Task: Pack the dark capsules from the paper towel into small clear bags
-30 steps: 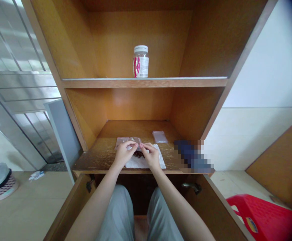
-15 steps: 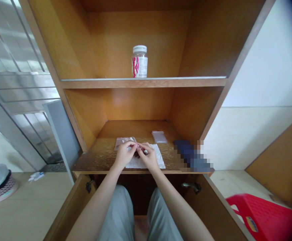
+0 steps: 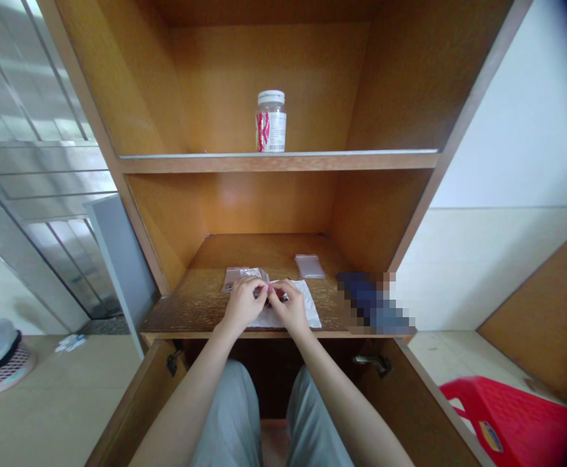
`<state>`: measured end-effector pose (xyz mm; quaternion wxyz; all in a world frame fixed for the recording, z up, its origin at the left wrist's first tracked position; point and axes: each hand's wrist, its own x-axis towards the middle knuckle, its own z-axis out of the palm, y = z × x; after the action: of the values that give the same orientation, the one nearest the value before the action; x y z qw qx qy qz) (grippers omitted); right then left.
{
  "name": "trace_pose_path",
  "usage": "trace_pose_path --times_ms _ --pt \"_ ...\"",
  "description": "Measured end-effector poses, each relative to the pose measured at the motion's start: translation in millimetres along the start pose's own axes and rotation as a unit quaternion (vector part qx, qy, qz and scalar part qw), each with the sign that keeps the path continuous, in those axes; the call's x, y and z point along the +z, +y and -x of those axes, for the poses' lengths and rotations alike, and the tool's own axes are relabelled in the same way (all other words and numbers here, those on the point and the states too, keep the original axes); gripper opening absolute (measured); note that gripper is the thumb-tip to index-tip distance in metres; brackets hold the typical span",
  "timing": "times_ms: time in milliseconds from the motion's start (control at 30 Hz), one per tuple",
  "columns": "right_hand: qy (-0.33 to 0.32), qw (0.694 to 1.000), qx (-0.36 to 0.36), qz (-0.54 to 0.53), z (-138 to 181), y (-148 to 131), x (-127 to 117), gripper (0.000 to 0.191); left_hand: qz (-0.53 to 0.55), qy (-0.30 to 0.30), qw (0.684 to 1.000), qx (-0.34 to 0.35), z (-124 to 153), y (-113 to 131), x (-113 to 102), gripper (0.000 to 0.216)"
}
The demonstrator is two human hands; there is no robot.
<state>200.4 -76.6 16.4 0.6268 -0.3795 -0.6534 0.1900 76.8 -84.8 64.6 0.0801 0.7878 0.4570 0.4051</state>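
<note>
The left hand and right hand pinch something small, mostly hidden, fingertips meeting above a white paper sheet, near the wooden shelf's front edge.

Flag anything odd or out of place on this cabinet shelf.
The blue object at the right end of the wooden shelf is pixelated, unlike everything around it, so it cannot be identified.

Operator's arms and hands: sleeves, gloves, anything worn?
No sleeves or gloves: the left forearm, right forearm, left hand and right hand are bare. No watch, bracelet or cable shows. Pale grey trousers cover the legs below.
</note>
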Motion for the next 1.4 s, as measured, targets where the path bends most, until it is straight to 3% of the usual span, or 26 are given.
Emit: trace_pose_path --times_ms 333,633,833,967,1200,1400 --pt "-0.012 1.0 0.0 0.006 -0.5 -0.9 -0.6 0.014 -0.124 0.03 0.992 -0.006 3.7 6.3 0.3 0.01" --pt "0.059 0.997 0.052 0.001 -1.7 3.6 0.6 0.009 -0.161 0.07 0.984 0.008 5.8 19.6 -5.2 0.009" --pt "0.027 0.998 0.023 -0.046 -1.4 3.6 2.0 0.003 -0.162 0.048 0.984 0.06 3.5 24.8 -10.3 0.012" --pt "0.022 0.996 -0.023 -0.078 -2.0 3.5 2.6 0.005 -0.168 0.038 0.984 0.055 2.9 22.5 -11.3 0.01" --pt "-0.05 0.995 -0.055 -0.066 -2.3 8.4 5.1 0.018 -0.195 0.013 0.979 0.056 4.0 19.6 -17.8 0.01" --pt "-0.064 0.995 -0.067 -0.038 -3.1 11.2 6.1 0.031 -0.188 -0.031 0.978 0.079 1.9 17.0 -30.1 0.012"
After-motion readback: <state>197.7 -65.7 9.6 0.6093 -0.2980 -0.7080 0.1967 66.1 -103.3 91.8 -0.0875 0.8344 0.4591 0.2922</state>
